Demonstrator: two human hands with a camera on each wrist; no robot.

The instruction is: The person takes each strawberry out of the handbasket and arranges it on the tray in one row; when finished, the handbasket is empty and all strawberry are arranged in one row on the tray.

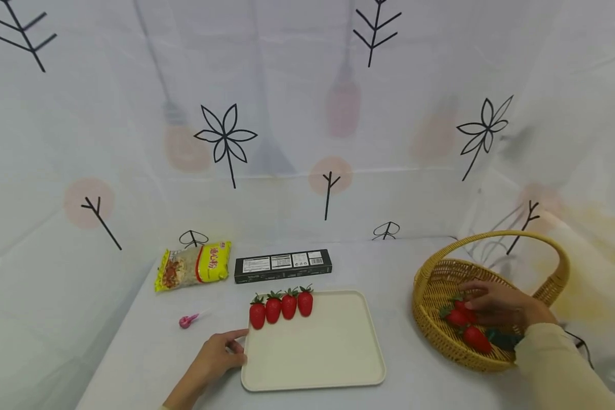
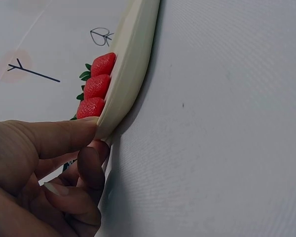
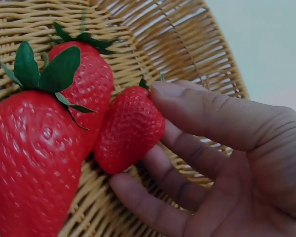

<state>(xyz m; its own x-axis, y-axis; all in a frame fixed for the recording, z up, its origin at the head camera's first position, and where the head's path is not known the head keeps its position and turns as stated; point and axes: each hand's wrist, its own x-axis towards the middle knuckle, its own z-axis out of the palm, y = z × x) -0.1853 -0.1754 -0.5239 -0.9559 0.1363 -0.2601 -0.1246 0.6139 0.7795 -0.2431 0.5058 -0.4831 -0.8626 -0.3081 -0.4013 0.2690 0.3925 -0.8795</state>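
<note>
My left hand pinches the left edge of a cream rectangular tray, thumb and fingers at its rim. Several red strawberries with green leaves stand in a row along the tray's back left. Over on the right, my right hand reaches into a wicker basket with an arched handle. Its thumb and fingers grip a small strawberry at its side. Two larger strawberries lie beside that one, the nearer strawberry filling the left of the right wrist view.
A yellow food packet and a long black box lie behind the tray. Left of the tray is a small pink object. Something dark green sits in the basket. A patterned white curtain hangs behind the table.
</note>
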